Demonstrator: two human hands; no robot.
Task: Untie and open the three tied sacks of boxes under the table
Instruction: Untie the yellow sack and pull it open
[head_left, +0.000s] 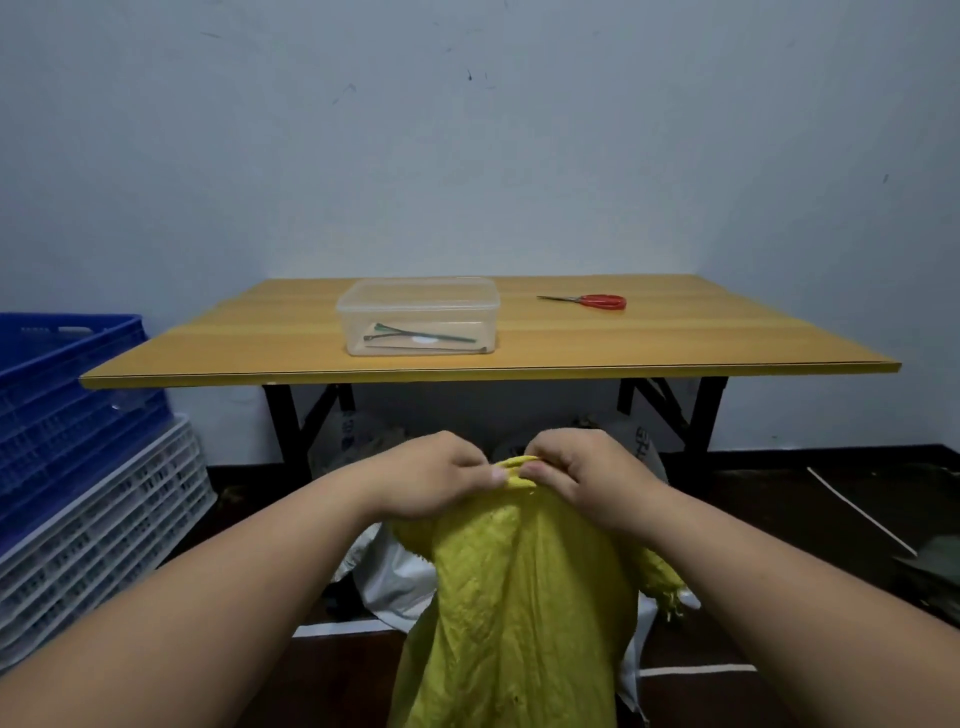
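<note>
A yellow woven sack (519, 597) stands in front of me on the floor, its top bunched between both hands. My left hand (441, 475) pinches the gathered top edge from the left. My right hand (582, 473) pinches the same edge from the right, thumbs nearly touching. White sacks (395, 571) lie behind and below the yellow one, and more pale sacks (358, 436) sit in shadow under the wooden table (311, 364). Any tie on the yellow sack is hidden by my fingers.
On the table stand a clear plastic tub (418, 314) holding green cable ties and red-handled scissors (592, 300). Stacked blue crates (57, 395) and white crates (104, 530) fill the left. The table's black legs (283, 426) frame the sacks. A white strip (862, 512) lies on the dark floor at right.
</note>
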